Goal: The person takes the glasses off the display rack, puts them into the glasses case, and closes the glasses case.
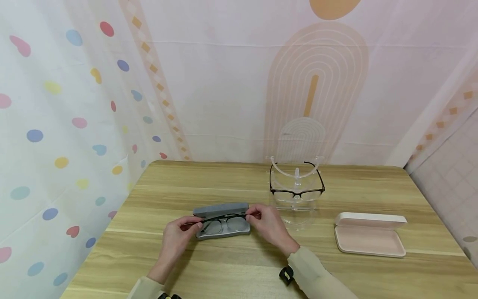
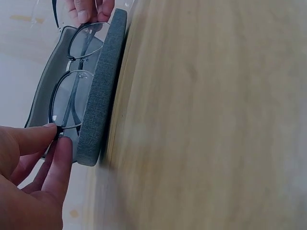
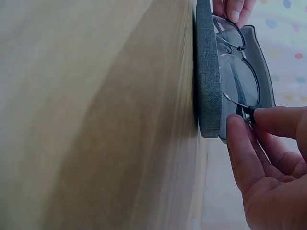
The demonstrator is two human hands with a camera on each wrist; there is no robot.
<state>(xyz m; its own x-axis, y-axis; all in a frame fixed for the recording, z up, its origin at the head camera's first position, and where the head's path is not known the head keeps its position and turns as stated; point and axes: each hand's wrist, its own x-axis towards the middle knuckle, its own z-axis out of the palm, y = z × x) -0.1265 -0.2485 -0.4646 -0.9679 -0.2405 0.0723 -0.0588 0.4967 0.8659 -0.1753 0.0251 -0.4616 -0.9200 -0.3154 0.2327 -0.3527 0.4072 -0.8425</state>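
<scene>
A pair of black half-rim eyeglasses (image 1: 226, 224) with clear lenses sits in the mouth of an open grey glasses case (image 1: 224, 235). Its temples lie folded behind the lenses in the left wrist view. My left hand (image 1: 177, 238) pinches one end corner of the frame between thumb and finger. At the opposite corner, my right hand (image 1: 269, 224) pinches the frame the same way. The case's lid (image 1: 220, 208) stands raised at the back. Fabric covers the case's outer wall (image 3: 208, 72). Whether the glasses touch the case's floor cannot be told.
Behind my right hand stands a clear display stand (image 1: 297, 176) holding another pair of black-framed glasses (image 1: 296, 194). An open case with a white lid and pink lining (image 1: 369, 241) lies at the right of the wooden table (image 1: 239, 274). Patterned curtains (image 1: 209, 91) hang behind.
</scene>
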